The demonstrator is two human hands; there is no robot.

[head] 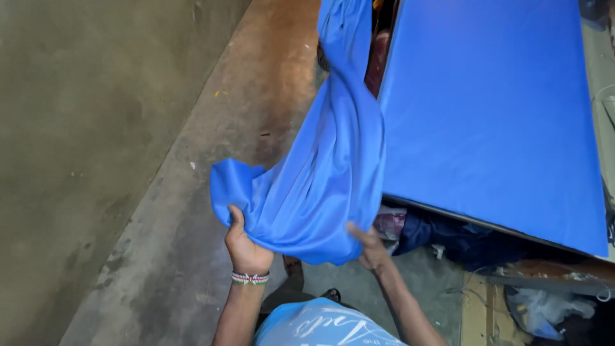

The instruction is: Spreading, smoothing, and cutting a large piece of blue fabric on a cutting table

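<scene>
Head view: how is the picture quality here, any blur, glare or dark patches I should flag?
Head view: lighting is soft and uneven; the wall at left is dim, the floor shows a warm sheen up top. The blue cloth looks slightly smeared along its folds, while the left hand and right hand are reasonably sharp. The clutter under the blue-covered table sits in shadow.

A tailoring or textile workshop, by the look of it: a large cutting table [564, 247] spread flat with blue fabric [493, 109]. Left of that table runs a bare, stained concrete floor [192, 211]; beneath its near edge lie dark cloth scraps [448, 234] and plastic bags [544, 311].
</scene>
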